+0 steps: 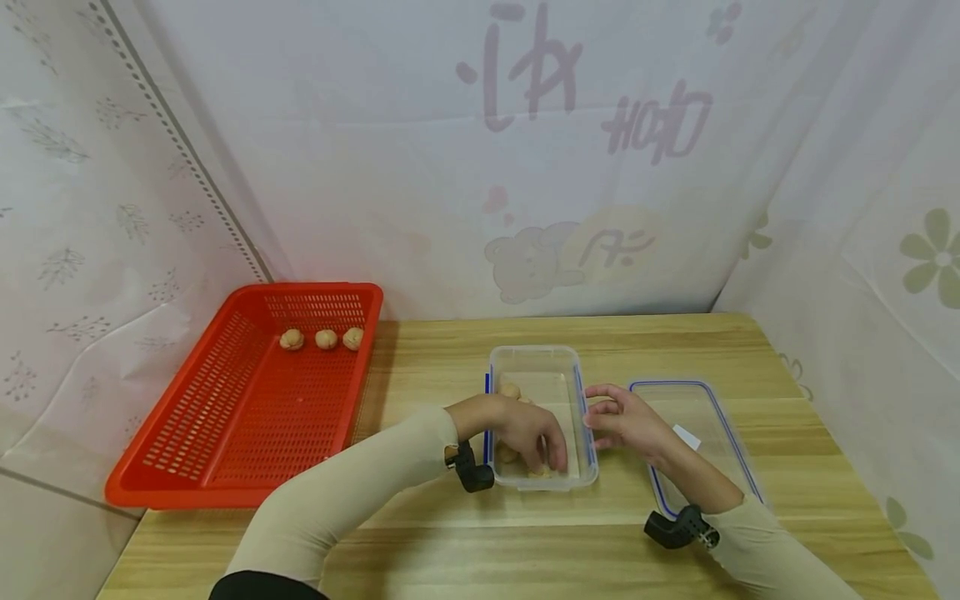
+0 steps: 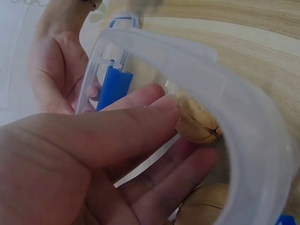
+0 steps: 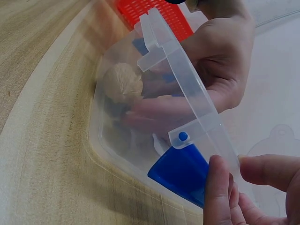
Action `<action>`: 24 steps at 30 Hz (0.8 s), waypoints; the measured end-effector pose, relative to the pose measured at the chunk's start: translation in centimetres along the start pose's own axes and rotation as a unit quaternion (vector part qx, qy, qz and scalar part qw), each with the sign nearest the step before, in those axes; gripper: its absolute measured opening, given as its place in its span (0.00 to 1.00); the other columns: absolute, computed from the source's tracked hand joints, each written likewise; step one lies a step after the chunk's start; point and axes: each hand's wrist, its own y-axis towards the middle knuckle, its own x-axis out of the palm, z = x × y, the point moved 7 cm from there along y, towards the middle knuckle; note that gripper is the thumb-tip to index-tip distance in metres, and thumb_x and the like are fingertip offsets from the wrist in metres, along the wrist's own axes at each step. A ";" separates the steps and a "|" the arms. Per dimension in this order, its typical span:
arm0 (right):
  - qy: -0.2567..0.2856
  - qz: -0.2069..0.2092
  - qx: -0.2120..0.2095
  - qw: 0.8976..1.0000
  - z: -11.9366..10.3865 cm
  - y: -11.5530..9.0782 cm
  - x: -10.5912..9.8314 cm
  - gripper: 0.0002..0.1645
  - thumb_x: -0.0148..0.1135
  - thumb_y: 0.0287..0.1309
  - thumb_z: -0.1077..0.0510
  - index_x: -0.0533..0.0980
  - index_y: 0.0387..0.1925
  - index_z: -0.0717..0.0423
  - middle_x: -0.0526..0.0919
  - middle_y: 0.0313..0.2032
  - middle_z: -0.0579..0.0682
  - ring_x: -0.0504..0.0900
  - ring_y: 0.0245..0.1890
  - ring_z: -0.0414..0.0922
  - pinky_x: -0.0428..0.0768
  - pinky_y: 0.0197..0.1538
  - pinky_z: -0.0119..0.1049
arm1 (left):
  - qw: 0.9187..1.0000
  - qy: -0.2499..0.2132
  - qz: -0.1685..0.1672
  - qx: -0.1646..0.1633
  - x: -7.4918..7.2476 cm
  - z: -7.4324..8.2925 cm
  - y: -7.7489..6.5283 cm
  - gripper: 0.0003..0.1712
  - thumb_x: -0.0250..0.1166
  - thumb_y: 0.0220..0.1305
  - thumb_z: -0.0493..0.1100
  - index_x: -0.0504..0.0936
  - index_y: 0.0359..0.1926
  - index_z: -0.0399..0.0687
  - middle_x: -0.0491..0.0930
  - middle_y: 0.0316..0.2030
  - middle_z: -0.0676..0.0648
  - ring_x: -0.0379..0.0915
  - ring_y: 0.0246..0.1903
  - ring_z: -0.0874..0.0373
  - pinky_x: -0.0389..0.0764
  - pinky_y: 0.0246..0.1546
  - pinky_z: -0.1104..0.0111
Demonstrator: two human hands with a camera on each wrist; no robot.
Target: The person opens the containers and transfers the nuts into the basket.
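A clear plastic food box (image 1: pixel 543 357) with blue side latches stands on the table, several walnuts (image 1: pixel 510 391) along its left side. Down inside it, my left hand (image 1: pixel 531 433) has its thumb and fingertips around a walnut (image 2: pixel 199 123) in the near corner. Another walnut (image 2: pixel 204 206) lies below those fingers in the left wrist view. On the box's right side, my right hand (image 1: pixel 626 423) pinches the rim, thumb at the edge and fingers by the blue latch (image 3: pixel 180 171), which hangs down.
A red plastic basket (image 1: pixel 251 497) stands at the left, with three walnuts (image 1: pixel 326 339) at its far end. Right of the box lies the clear lid (image 1: pixel 701 400) with a blue seal, partly under my right forearm. A patterned curtain (image 1: pixel 420 167) rises behind the wooden table (image 1: pixel 450 550).
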 end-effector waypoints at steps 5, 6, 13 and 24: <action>0.000 -0.001 0.000 1.000 0.0 0.0 0.0 0.34 0.60 0.67 0.69 0.57 0.69 0.72 0.78 0.37 0.44 0.80 0.36 0.41 0.85 0.36 0.34 | 1.000 0.009 -0.016 -0.005 0.3 0.0 0.3 0.17 0.70 0.61 0.26 0.87 0.51 0.38 0.86 0.46 0.48 0.78 0.46 0.66 0.76 0.49 0.79; 0.000 -0.001 0.000 1.000 0.0 0.0 0.0 0.34 0.60 0.67 0.69 0.57 0.69 0.72 0.78 0.37 0.45 0.80 0.36 0.41 0.85 0.36 0.34 | 1.000 0.017 -0.017 -0.007 0.3 -0.1 0.3 0.17 0.71 0.60 0.27 0.87 0.50 0.39 0.86 0.46 0.49 0.77 0.45 0.66 0.75 0.49 0.79; -0.002 -0.002 -0.001 1.000 0.0 0.0 0.0 0.36 0.63 0.67 0.66 0.57 0.69 0.72 0.78 0.38 0.48 0.80 0.36 0.41 0.85 0.37 0.35 | 0.998 0.046 -0.022 -0.027 0.5 -0.1 0.5 0.17 0.73 0.58 0.27 0.88 0.49 0.41 0.84 0.42 0.53 0.76 0.45 0.64 0.74 0.48 0.80; -0.001 0.000 0.001 1.000 0.0 0.0 0.0 0.35 0.63 0.67 0.67 0.57 0.69 0.72 0.78 0.38 0.47 0.80 0.36 0.41 0.86 0.36 0.35 | 0.998 0.053 -0.012 -0.043 0.6 -0.2 0.7 0.16 0.73 0.58 0.27 0.89 0.48 0.41 0.83 0.37 0.55 0.74 0.41 0.65 0.73 0.44 0.81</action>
